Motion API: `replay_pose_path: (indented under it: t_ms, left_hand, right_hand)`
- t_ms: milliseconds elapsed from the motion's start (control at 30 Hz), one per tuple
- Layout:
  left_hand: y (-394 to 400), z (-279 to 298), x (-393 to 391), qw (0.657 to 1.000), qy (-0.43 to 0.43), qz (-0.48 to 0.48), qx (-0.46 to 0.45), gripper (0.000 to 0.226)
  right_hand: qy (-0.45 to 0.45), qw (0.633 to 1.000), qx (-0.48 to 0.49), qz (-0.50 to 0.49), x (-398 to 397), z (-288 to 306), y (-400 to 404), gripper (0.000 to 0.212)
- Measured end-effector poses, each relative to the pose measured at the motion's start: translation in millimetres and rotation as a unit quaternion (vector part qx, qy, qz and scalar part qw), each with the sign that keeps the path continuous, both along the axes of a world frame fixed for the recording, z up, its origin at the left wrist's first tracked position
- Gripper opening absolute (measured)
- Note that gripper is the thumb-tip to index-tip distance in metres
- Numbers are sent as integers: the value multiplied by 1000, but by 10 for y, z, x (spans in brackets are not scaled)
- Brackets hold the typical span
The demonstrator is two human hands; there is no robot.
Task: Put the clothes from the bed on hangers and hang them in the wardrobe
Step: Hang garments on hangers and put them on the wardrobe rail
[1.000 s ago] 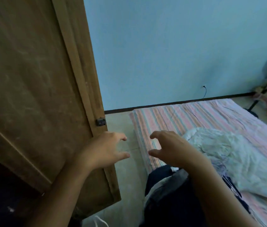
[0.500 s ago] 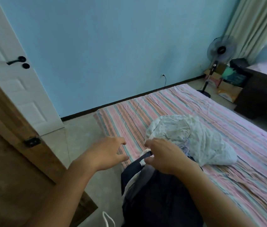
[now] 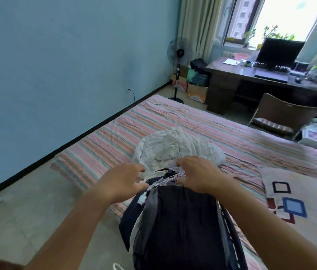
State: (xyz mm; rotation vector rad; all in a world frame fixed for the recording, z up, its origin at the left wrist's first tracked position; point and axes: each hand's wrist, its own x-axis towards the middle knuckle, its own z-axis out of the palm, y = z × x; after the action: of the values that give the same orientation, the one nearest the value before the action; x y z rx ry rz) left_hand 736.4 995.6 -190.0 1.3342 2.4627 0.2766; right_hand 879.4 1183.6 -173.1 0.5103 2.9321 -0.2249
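Both hands work over the near edge of the bed with the pink, orange and blue striped sheet (image 3: 202, 125). The right hand (image 3: 198, 175) has its fingers curled round a bundle of thin pale wire hangers (image 3: 170, 177) lying atop the pile of dark navy and black clothes (image 3: 181, 227); the left hand (image 3: 123, 182), at nine o'clock of the bundle, has thumb and fingers closing toward the hangers' left tips, though whether it truly pinches them is hard to tell through the blur. A crumpled white textured garment (image 3: 175, 151) lies at twelve o'clock of the hands, touching the dark pile.

The step looks to be separating one hanger from the bunch. To do it well, the right hand should keep the bundle steady by the hooks while the left peels off a single wire at its shoulder end, sliding it sideways toward nine o'clock instead of lifting, as the thin wires probably interlock. Freeing it over the pile risks snagging fabric, so lift the bundle slightly first.
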Motion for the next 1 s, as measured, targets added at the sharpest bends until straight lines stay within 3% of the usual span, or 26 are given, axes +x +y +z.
replay_pose_path:
  t_ms: [233,433,700,1000]
  left_hand:
    - [372,-152,-135,999,0,-48,-20,54]
    - [893,-563,-302,991,-102,-60,-57,50]
    - [1699,-1219,-515,991,-92,-20,-91,38]
    - [2475,-1977,-787,990,-104,42,-89,31]
  right_hand:
    - [5,997,-59,-55,54,-26,246,47]
    - [7,995,-49,-83,40,-307,691,47]
    - [-3,994,-30,-105,-80,-924,1549,27]
    - [-41,988,-76,-127,-336,-1732,2501,28]
